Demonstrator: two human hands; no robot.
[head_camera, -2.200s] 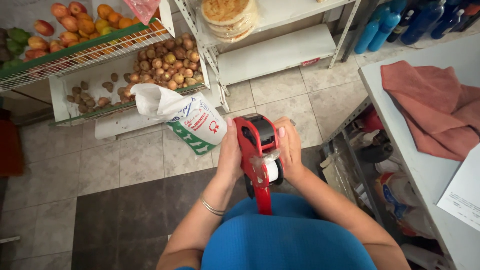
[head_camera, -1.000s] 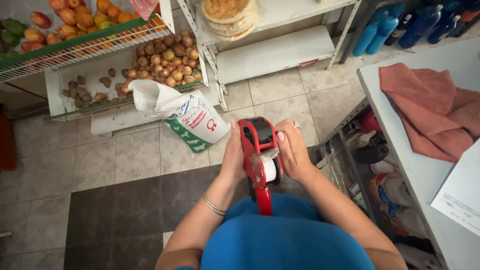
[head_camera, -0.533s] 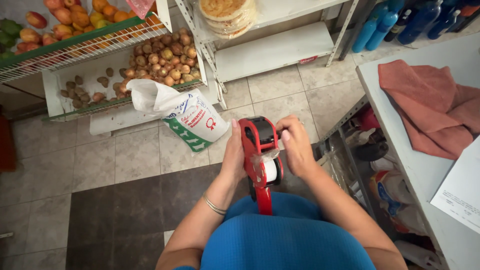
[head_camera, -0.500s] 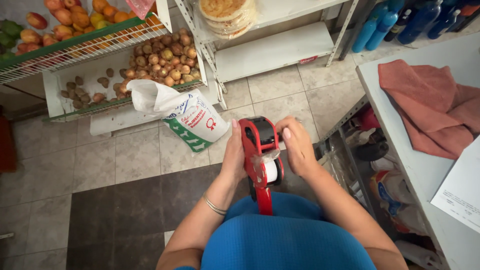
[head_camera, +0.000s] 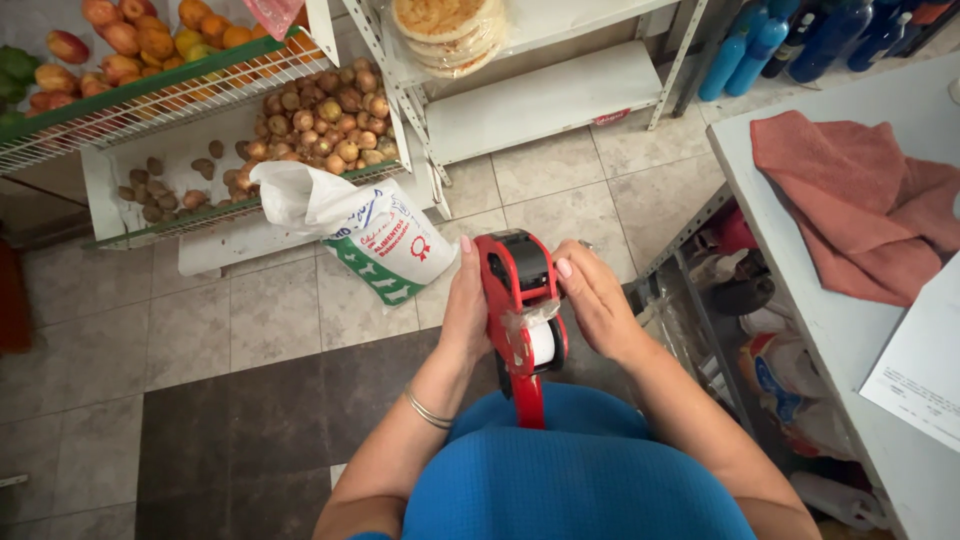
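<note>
A red price-label gun (head_camera: 520, 300) with a white label roll and a clear strip on its side is held upright in front of my blue top. My left hand (head_camera: 466, 305) grips its left side, a thin bracelet on that wrist. My right hand (head_camera: 592, 298) rests against its right side, with the fingertips at the black head and the label strip.
A white tied sack (head_camera: 360, 225) stands on the tiled floor ahead. Wire shelves (head_camera: 150, 100) hold fruit and potatoes at left; a white shelf (head_camera: 545, 100) with flatbreads is centre. A counter (head_camera: 850, 320) with a red cloth (head_camera: 860, 200) and paper is at right, with bottles underneath.
Both hands stay on the label gun; my right hand's fingers have shifted slightly along its head and strip. The view has moved a little.
</note>
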